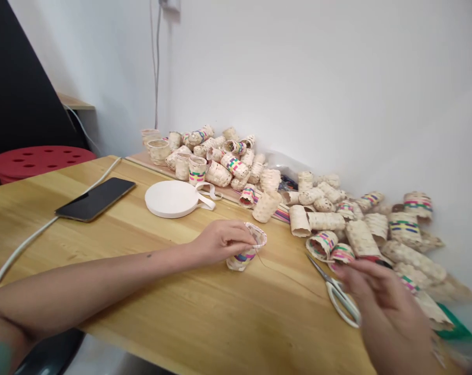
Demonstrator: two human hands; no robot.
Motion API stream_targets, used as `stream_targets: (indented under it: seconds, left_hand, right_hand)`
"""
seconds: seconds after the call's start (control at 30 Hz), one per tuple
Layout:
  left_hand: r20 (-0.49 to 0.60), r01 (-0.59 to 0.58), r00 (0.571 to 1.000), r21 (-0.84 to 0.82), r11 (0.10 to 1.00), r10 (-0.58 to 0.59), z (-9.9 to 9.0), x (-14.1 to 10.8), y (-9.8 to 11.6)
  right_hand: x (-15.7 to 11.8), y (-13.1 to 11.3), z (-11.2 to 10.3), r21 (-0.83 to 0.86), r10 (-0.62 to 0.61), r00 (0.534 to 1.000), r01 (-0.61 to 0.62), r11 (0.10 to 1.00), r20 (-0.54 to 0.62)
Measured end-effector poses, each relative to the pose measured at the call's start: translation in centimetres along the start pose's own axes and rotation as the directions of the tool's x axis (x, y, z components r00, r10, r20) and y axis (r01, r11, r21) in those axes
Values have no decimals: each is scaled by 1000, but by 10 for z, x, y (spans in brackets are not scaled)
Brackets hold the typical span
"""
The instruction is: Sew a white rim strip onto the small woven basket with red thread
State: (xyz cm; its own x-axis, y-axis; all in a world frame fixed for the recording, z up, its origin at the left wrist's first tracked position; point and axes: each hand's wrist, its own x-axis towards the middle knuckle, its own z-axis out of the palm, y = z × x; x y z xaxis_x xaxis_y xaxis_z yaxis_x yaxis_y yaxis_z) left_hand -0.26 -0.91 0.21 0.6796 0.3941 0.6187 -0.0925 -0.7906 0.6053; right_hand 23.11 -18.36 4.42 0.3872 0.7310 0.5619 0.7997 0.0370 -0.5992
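My left hand pinches the rim of a small woven basket with blue and pink bands, which stands on the wooden table. A thin thread runs from the basket's rim to the right, toward my right hand. The fingertips of my right hand are pressed together and blurred; what they hold is too small to make out. White-handled scissors lie on the table just left of my right hand, their tips pointing toward the woven pile.
Many woven baskets are heaped along the wall, from behind the table to the right. A round white lidlike disc with a strap lies at centre left. Beside it are a black phone and a white cable. A red stool stands beyond.
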Motion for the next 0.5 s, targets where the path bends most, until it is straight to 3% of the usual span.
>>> stream_targets:
  seconds: [0.13,0.3,0.4,0.5]
  left_hand:
    - [28,-27,999,-24,999,28,-1,0,-2]
    - [44,-51,998,-18,999,52,-2,2,-2]
    - [93,-45,995,-8,999,46,-2,1,-1]
    - [134,-123,983,-28,992,125,-2,0,0]
  right_hand:
    - [14,-18,36,30,-161,970,159,987,181]
    - [35,-33,59,91,-478,843,470,878,249]
    - [44,-29,65,94,-525,808,520,849,268]
    - [46,-23,69,112,-537,799,527,842,270]
